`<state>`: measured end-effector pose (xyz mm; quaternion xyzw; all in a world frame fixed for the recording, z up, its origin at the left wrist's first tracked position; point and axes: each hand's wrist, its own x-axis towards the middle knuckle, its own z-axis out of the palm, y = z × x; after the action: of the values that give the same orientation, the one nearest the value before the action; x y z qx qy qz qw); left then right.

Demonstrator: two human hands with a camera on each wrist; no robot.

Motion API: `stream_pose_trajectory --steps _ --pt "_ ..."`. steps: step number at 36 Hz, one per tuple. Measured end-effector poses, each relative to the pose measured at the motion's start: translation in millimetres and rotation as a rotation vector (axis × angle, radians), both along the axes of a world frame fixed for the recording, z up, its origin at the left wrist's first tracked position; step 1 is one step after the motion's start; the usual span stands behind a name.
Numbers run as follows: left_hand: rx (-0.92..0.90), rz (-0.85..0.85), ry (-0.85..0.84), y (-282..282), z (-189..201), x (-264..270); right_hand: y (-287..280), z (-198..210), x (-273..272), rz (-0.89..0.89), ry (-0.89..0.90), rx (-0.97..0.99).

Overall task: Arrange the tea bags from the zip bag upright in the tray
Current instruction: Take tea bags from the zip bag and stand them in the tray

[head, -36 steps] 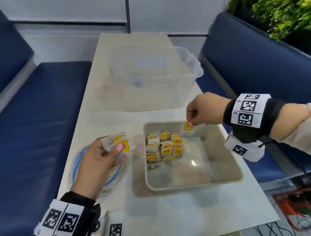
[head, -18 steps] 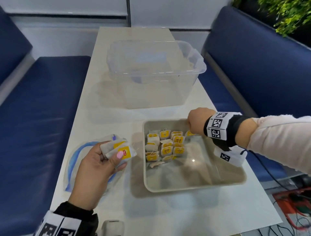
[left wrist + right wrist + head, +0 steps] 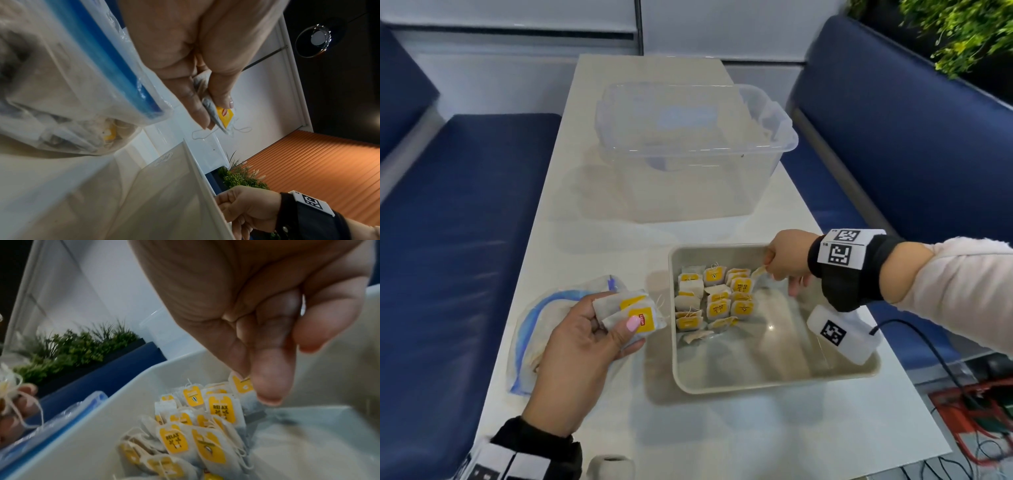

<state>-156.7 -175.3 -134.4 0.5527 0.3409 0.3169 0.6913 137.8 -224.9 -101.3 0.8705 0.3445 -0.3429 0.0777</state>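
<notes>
Tea bags (image 3: pixel 709 298) with yellow tags stand packed in short rows against the far left corner of the beige tray (image 3: pixel 774 383), most of them upright, while one or two at the near end of the group lie flat or lean. Roughly a dozen are in, and the larger part of the tray floor is bare.

Her right hand (image 3: pixel 789 260) is down inside the tray at its far wall, thumb and forefinger pinching one tea bag (image 3: pixel 242 384) by its top edge at the right end of the back row; from the right wrist view it seems to be touching its neighbour, though whether it already rests on the tray floor is hard to tell. The left hand (image 3: pixel 585 346) hovers just left of the tray, its fingers and thumb curled round a small stack of tea bags (image 3: pixel 631 311) waiting their turn. Beneath that hand the zip bag (image 3: pixel 530 329) lies flat on the bench (image 3: pixel 619 428), and the left wrist view shows more bags inside it.

By my reckoning the job is under halfway: the pinched bag needs settling, the handful follows, then the remainder in the zip bag, and the fallen ones want righting.
</notes>
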Motion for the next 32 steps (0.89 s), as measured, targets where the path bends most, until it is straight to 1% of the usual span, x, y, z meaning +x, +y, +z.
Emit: stream_pose_trajectory --steps 6,13,20,28,32 --pt "-0.011 -0.009 0.045 -3 4 3 -3 1 -3 -0.120 0.100 0.079" --pt "-0.019 -0.004 0.033 -5 8 5 -6 0 -7 -0.150 0.141 0.106" --pt "-0.010 -0.025 0.004 -6 15 11 -11 -3 -4 -0.155 0.173 0.127" --pt "0.004 -0.052 -0.033 -4 24 27 -20 0 10 -0.166 0.204 0.200" --pt "0.069 -0.074 -0.042 -2 36 41 -25 20 7 -0.059 0.198 0.275"
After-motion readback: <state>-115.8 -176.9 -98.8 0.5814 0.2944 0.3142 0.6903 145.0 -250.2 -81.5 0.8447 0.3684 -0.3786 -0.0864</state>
